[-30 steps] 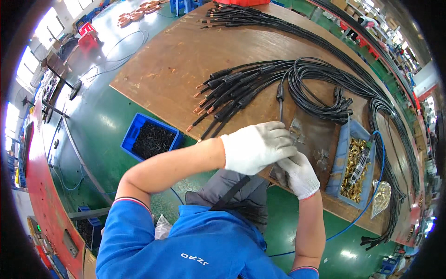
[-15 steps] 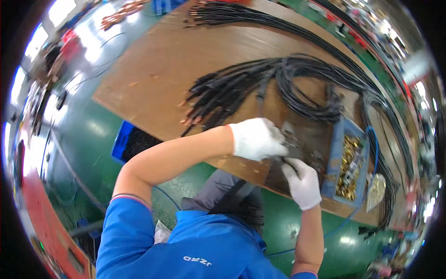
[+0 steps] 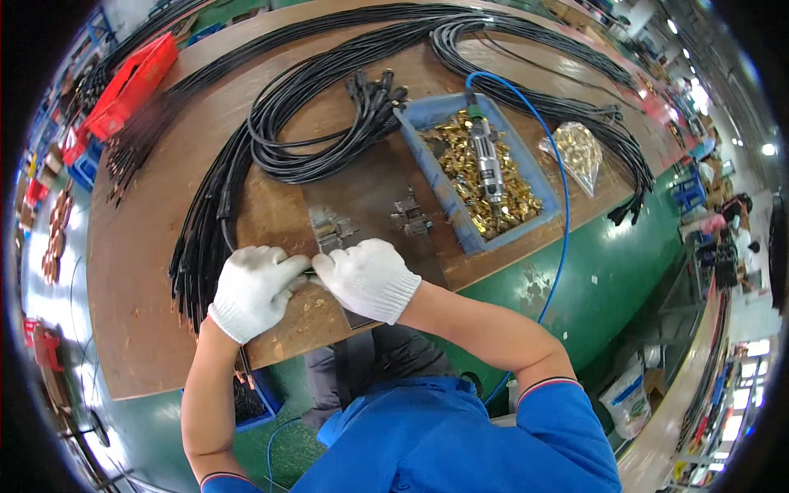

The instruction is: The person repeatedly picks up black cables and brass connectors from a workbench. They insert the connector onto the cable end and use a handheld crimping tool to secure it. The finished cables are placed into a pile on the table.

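Two white knit-gloved hands together at the near edge of a brown wooden workbench (image 3: 148, 271): left hand (image 3: 255, 289) and right hand (image 3: 368, 278) fingertip to fingertip, pinched narrow on a thin dark cable end (image 3: 306, 272), mostly hidden between the gloves. Just beyond, a small metal clamp fixture (image 3: 330, 230). Farther back, looped black cables (image 3: 304, 123), and a blue plastic tray (image 3: 427, 156) of brass terminals with a silver pneumatic tool (image 3: 486, 160).

Two hands in white gloves meet in the middle of the frame, the left hand (image 3: 255, 289) and the right hand (image 3: 367, 278). One blue tray (image 3: 526, 177) of gold bits sits at upper right, with one clear bag (image 3: 578, 152) beside it. One red box (image 3: 131, 82) lies at upper left.
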A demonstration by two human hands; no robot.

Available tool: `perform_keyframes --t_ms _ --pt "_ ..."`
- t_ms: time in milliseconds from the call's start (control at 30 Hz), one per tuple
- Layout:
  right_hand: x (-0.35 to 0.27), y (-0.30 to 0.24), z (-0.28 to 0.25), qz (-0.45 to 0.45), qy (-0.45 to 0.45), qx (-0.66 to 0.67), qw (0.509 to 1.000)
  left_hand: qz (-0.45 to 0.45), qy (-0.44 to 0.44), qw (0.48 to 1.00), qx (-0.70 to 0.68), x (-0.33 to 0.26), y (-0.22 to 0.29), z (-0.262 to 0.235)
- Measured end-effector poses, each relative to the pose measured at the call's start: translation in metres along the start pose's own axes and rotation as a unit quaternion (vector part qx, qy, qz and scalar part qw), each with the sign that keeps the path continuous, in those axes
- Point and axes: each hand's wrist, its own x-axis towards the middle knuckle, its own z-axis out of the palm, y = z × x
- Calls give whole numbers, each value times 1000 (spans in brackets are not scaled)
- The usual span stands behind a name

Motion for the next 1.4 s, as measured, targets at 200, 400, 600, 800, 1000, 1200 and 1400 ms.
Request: perform_keyframes --t_ms 200,400,600,800,1000,1200,1400 --pt "-10 14 -1 -13 -1 -6 1000 -17 1 1000 -8 4 5 -4" --pt "-26 107 -89 140 15 -21 990 -55 36 998 10 -2 -1 -8" --pt "-53 196 -118 171 -180 13 969 -83 7 995 -47 2 3 4" --pt "-36 188 -106 133 -306 -105 937 -88 9 994 -65 5 -1 14" --pt "-40 195 -101 95 -281 -113 948 -101 -22 992 -72 6 -2 13" --pt "-37 179 -118 167 -106 -30 980 -96 -6 992 -77 4 -4 14" --pt "-39 125 -100 316 135 695 632 -98 14 991 -92 9 0 12"
